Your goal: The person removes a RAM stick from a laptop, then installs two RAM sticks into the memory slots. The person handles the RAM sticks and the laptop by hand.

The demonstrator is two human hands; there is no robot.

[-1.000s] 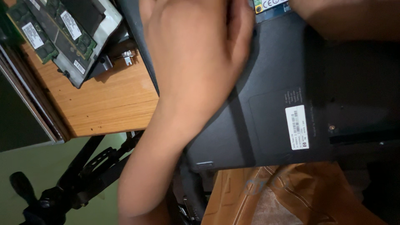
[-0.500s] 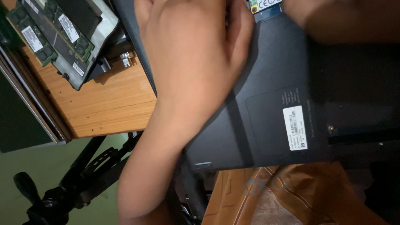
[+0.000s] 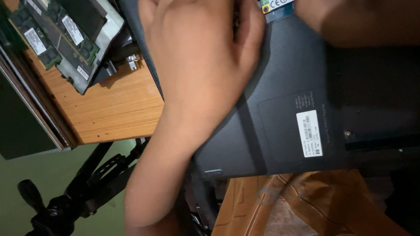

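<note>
Left hand lies palm-down, back to the camera, flat across the upturned underside of a dark laptop; fingers together, pointing toward the top edge of the view, fingertips cut off there. No closed grip visible, it presses on the panel rather than holding it. Forearm runs down-left off the laptop's near left corner. Right hand only partly in view at the top right, blurred, resting over the laptop's far edge; cannot tell if it grips anything. Laptop sits at the right part of a wooden desk, its near edge overhanging the desk edge, white label on its base panel, a bit of green circuit board exposed at the top. At the desk's far left corner, memory sticks lie on a grey tray, well apart from the hands. Black tripod below the desk edge. Brown leather seat beneath the laptop's near edge.
</note>
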